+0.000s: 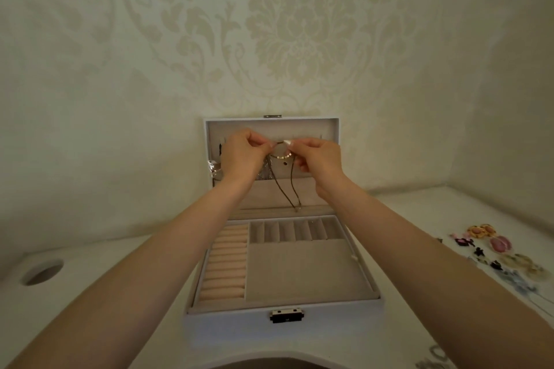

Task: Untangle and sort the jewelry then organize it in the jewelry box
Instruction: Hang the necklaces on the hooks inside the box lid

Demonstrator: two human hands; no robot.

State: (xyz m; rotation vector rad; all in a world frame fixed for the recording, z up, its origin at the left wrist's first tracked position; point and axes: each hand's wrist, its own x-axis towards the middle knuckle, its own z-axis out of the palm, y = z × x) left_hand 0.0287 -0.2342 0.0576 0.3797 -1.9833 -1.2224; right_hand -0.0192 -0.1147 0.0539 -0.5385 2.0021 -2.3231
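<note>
1. While the jewelry box (281, 329) stands open on the white table (99, 293), its lid (329, 129) is upright close to the patterned wall (299, 39).
2. Left hand (242, 154): raised in front of the lid's lining, fingertips pinching a brown cord necklace (280, 156).
3. Right hand (319, 159): level with the left, fingertips pinching the same cord just beside it. A short stretch strung with pale beads (288, 154) sags between the two hands.
4. The rest of the cord hangs in two strands down the lid's lining, ending just above the tray.
5. Tray: ring rolls (223, 266) in a column on the left, a row of narrow slots (293, 232) at the back, one large section (305, 271) in front.
6. A silvery chain (214, 171) hangs at the lid's left edge, beside the left wrist.
7. Loose jewelry (494, 252) lies spread on the table well to the right of the box, too blurred to tell piece from piece.
</note>
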